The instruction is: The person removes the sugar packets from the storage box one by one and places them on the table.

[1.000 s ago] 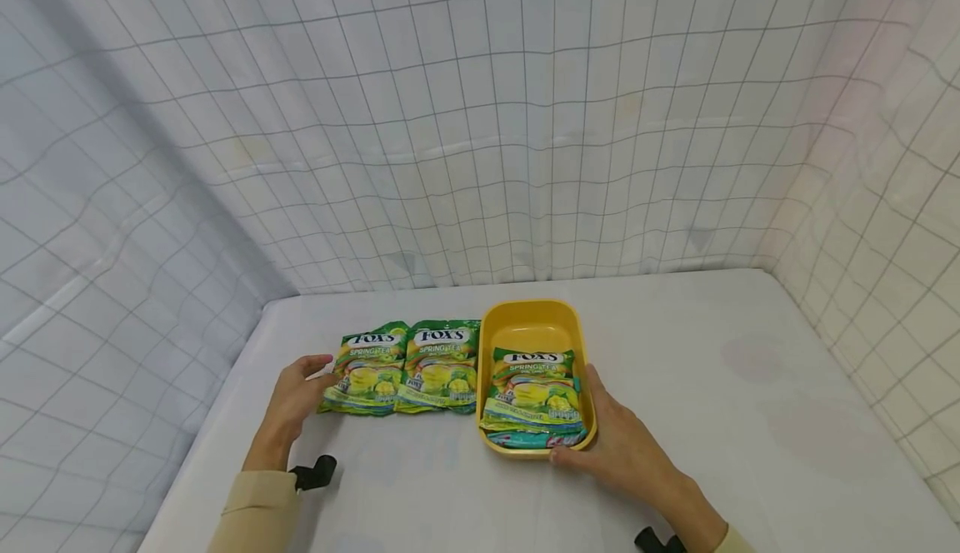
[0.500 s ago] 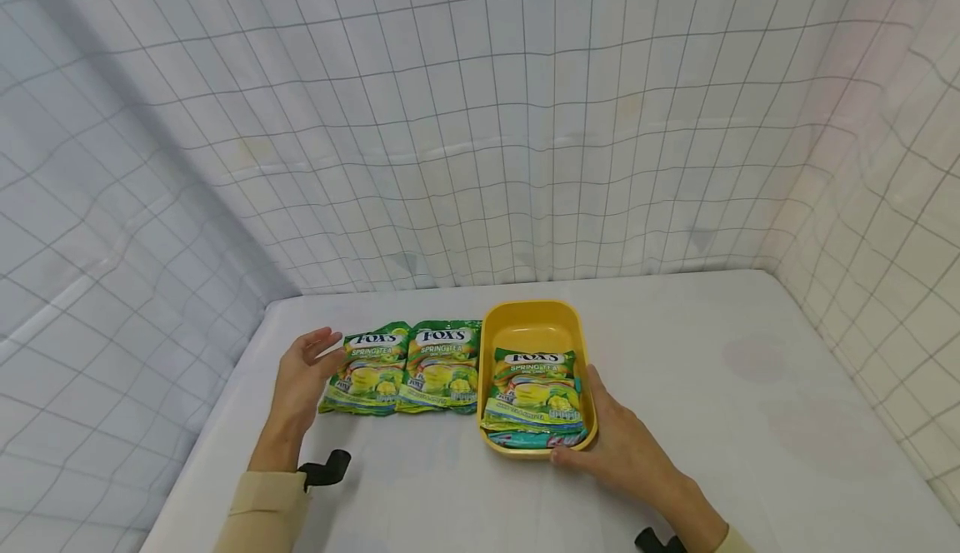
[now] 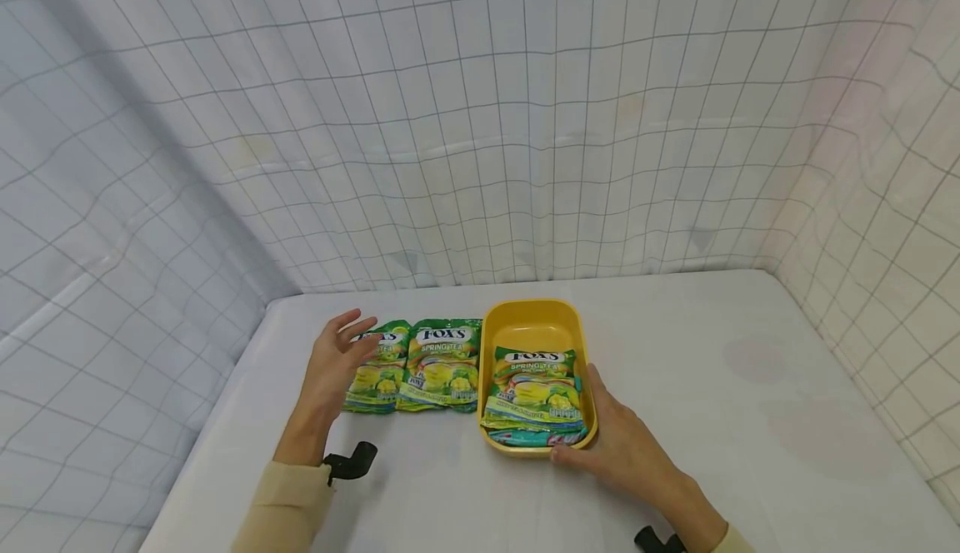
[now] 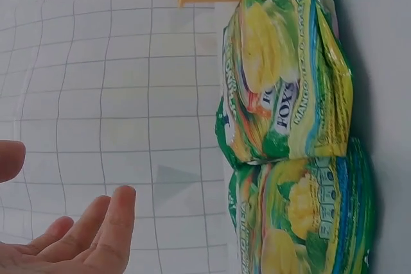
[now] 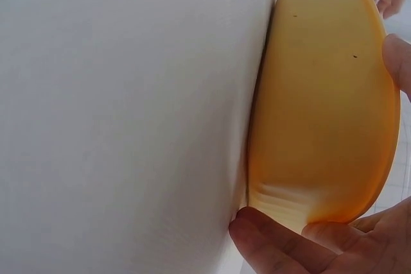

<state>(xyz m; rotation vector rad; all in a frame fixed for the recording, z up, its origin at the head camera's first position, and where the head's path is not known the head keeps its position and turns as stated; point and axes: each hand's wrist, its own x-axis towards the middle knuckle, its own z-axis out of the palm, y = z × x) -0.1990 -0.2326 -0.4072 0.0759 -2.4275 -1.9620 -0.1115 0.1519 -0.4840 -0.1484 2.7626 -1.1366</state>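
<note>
My left hand [image 3: 330,370] hovers over the left edge of a green Fox's Spring Tea candy bag [image 3: 378,380], fingers spread and holding nothing. A second, matching candy bag [image 3: 441,370] lies beside it against the yellow plastic tray [image 3: 528,324]. In the left wrist view, both bags lie apart from the hand [image 4: 83,239]. Inside the tray a third Fox's bag [image 3: 534,391] lies on top of a teal packet [image 3: 534,438], mostly covered. My right hand [image 3: 630,449] grips the tray's near right corner; in the right wrist view thumb and fingers span the tray's wall [image 5: 321,94].
A white cloth covers the table [image 3: 750,420]. Behind it stands a white grid-patterned curtain [image 3: 525,161], with more of it along both sides. Black camera mounts [image 3: 351,460] sit on both wrists.
My left hand has shifted right and slightly up, from the left bag's edge to above it, its fingers lifting away. The bags, tray and right hand stay put.
</note>
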